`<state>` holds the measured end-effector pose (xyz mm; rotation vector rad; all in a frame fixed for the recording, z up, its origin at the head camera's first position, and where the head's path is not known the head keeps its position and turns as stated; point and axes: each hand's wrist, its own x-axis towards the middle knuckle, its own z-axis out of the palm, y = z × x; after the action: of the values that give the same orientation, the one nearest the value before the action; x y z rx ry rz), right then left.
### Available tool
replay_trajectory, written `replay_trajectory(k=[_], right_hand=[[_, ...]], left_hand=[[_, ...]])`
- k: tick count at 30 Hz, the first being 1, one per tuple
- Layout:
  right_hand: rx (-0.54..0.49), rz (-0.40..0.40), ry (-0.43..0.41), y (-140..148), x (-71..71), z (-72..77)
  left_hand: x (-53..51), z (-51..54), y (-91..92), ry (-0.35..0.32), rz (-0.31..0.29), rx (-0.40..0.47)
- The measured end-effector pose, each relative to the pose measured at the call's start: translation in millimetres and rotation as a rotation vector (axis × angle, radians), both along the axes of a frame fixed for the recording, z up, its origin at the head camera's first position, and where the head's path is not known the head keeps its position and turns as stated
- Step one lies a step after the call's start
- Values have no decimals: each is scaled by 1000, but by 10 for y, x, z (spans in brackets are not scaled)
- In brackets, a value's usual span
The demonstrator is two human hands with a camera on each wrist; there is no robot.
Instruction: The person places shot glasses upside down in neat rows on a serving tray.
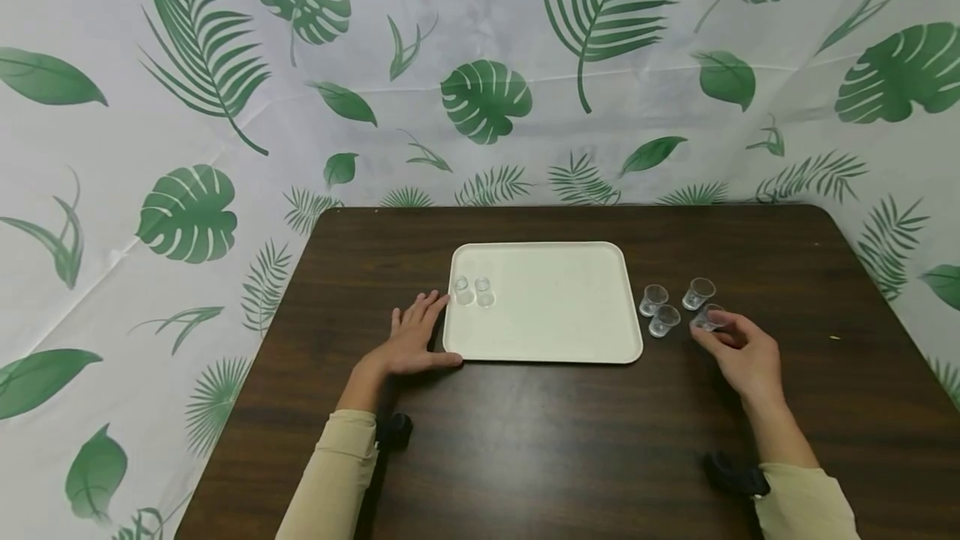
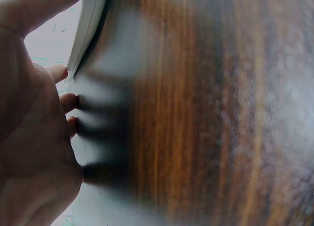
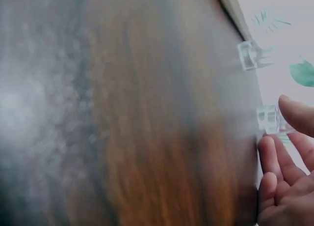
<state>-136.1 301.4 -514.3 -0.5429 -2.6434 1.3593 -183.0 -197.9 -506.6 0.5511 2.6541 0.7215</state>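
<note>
My left hand (image 1: 411, 346) lies at the left end of a cream tray (image 1: 555, 307), fingers spread, thumb and fingertips at its rim. Two small clear shot glasses (image 1: 484, 292) stand on the tray near that side, apparently upside down. To the right of the tray, my right hand (image 1: 750, 357) pinches another shot glass (image 1: 707, 318) between thumb and fingers; this glass (image 3: 268, 119) is partly hidden by the thumb in the right wrist view. Close by, upright on the table, are three more: one glass (image 1: 654, 300), a nearer glass (image 1: 664, 321) and a farther glass (image 1: 698, 293).
The dark wooden table (image 1: 540, 448) extends around the tray. Behind it hangs a white cloth (image 1: 420, 132) with green leaf prints, along the table's back edge. A black band (image 1: 393, 432) is on the left wrist, another black band (image 1: 735, 477) on the right.
</note>
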Motion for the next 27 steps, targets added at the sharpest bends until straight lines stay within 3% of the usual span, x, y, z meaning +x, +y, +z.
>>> replay_trajectory(k=[8, 10, 14, 18, 22, 27], right_hand=[[-264, -34, 82, 85, 117, 23], [-290, -51, 81, 83, 142, 51], [-338, -92, 84, 38, 172, 158], [-427, -142, 151, -47, 155, 336], [-424, -144, 221, -151, 92, 533], [-357, -57, 277, -334, -21, 732]], left_hand=[[0, -11, -5, -21, 1, -17], [-4, -9, -6, -16, 1, -15], [-21, -9, -2, -9, 1, -21], [-24, -7, 7, -5, -2, -15], [-17, -14, 7, -4, -3, -11], [-7, -18, 7, 3, 5, -17]])
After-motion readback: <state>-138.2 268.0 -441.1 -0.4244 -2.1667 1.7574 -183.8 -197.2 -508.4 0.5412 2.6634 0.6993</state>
